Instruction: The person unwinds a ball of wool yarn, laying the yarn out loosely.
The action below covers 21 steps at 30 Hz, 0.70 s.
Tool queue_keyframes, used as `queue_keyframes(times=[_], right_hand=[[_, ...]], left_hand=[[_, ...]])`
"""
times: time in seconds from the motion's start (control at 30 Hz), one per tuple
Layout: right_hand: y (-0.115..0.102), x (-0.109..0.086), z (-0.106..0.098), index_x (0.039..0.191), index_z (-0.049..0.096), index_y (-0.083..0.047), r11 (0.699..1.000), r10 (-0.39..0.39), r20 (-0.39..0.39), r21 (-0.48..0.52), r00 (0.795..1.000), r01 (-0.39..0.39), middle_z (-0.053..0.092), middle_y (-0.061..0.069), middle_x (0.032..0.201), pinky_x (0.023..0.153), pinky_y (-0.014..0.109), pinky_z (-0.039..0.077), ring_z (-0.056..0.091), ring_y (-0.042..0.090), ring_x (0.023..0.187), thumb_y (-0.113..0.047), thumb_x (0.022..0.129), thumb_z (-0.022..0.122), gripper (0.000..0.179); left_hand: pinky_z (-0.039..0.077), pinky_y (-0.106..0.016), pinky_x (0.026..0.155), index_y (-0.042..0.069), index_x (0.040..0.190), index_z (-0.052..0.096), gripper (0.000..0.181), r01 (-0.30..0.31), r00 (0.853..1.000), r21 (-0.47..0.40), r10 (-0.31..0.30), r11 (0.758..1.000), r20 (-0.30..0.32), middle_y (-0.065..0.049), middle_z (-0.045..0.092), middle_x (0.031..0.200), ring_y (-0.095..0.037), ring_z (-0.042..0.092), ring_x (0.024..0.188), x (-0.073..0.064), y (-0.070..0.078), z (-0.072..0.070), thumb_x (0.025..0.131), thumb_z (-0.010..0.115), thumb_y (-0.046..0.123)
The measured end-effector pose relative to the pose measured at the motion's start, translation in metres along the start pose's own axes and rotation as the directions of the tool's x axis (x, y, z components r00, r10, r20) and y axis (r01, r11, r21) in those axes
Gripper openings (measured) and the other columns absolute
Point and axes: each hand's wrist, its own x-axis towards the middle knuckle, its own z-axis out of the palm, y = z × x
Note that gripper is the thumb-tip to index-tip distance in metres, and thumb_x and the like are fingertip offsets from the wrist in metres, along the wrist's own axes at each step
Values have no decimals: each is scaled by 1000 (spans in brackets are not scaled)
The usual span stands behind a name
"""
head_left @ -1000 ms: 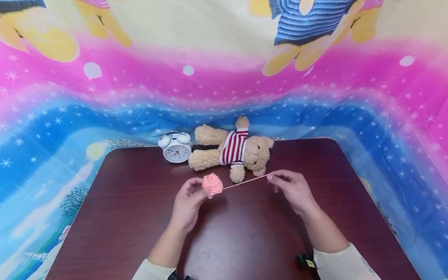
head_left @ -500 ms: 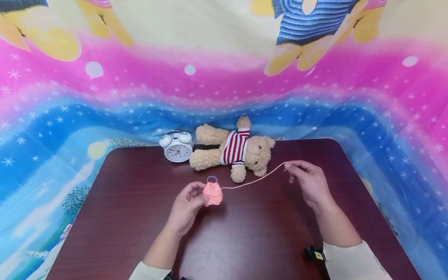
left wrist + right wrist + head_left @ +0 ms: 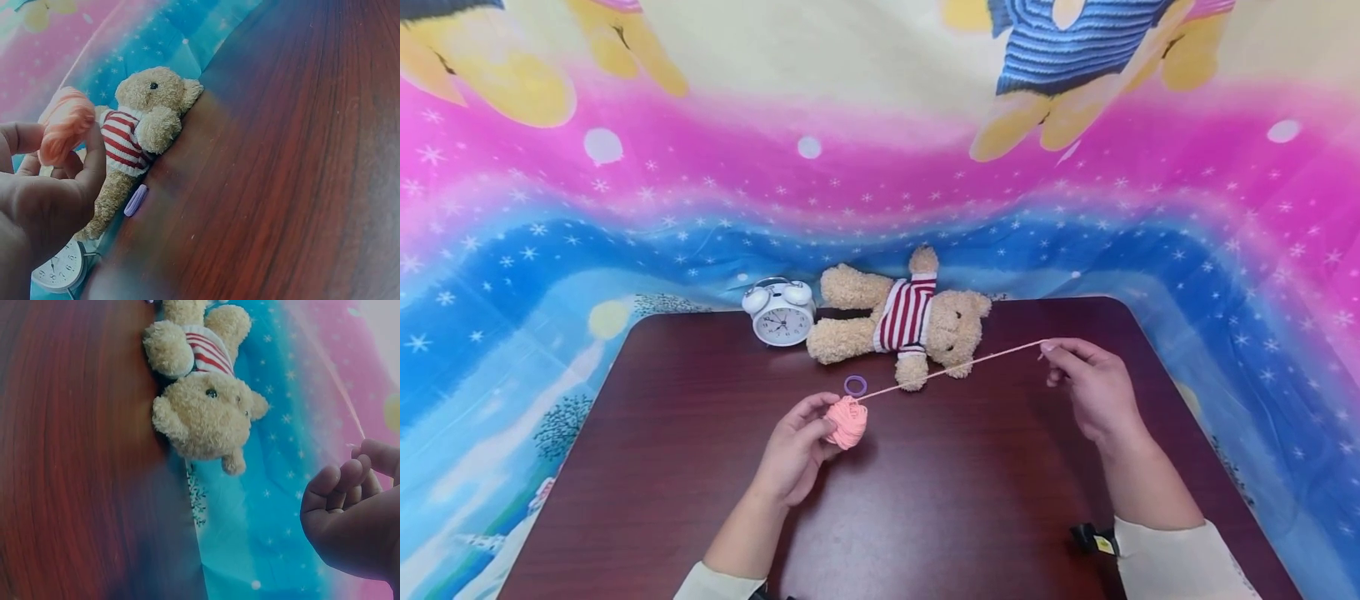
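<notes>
Between the thumb and fingers of my left hand point(image 3: 793, 454) is a small ball of peach-pink yarn point(image 3: 848, 423), held above the table. A strand point(image 3: 955, 367) runs from the ball up to the right, nearly straight. My right hand point(image 3: 1093, 392) pinches its far end between thumb and index finger, the other fingers curled in. In the left wrist view the yarn ball point(image 3: 67, 125) is gripped at its sides. The strand point(image 3: 340, 387) reaches the fingertips of the right hand point(image 3: 350, 519) in the right wrist view. Just beyond the ball lies a purple ring point(image 3: 855, 385) on the table.
A teddy bear point(image 3: 904, 321) in a red-and-white striped shirt lies on its back along the table's far edge. Left of it stands a white twin-bell alarm clock point(image 3: 782, 325). A printed cloth point(image 3: 880, 183) hangs behind the dark wooden table point(image 3: 700, 433).
My right hand has moved right and slightly away, drawing out more yarn; the strand sagged, then straightened. My left hand has turned the ball and lowered it slightly, uncovering the purple ring.
</notes>
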Motion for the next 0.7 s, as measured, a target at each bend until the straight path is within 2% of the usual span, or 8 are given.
queue_keyframes(times=[0.1,0.23,0.43,0.7], right_hand=[[1,0,-5,104,79,-4,1000,-4,0,16,1000,4,73,-4,87,68,26,57,60,16,70,-14,97,76,12],[3,0,-15,104,78,-3,1000,-10,5,15,1000,10,72,-3,87,68,26,57,61,17,71,-15,97,76,14],[4,-3,-30,105,79,-6,1000,6,-2,-24,1000,-7,72,-3,89,70,27,59,61,17,73,-19,97,76,15],[7,-4,-48,104,80,-8,1000,13,-23,-25,1000,-14,73,-4,92,70,26,59,62,15,73,-17,98,75,12]], left_hand=[[60,-35,78,-1,129,58,35,7,1000,-19,-8,1000,-6,-7,67,110,-17,68,89,0,-1,-1,94,54,-8],[58,-32,79,2,128,62,34,3,999,2,-2,1000,-38,-7,66,113,-17,66,93,1,-1,-3,95,57,-7],[58,-27,81,-9,133,56,41,1,992,79,9,997,-128,-7,69,114,-14,66,98,2,1,-12,93,65,-8],[60,-27,81,-12,122,62,34,-21,975,172,58,985,-215,-6,74,100,-12,70,92,0,7,-28,90,72,-9]])
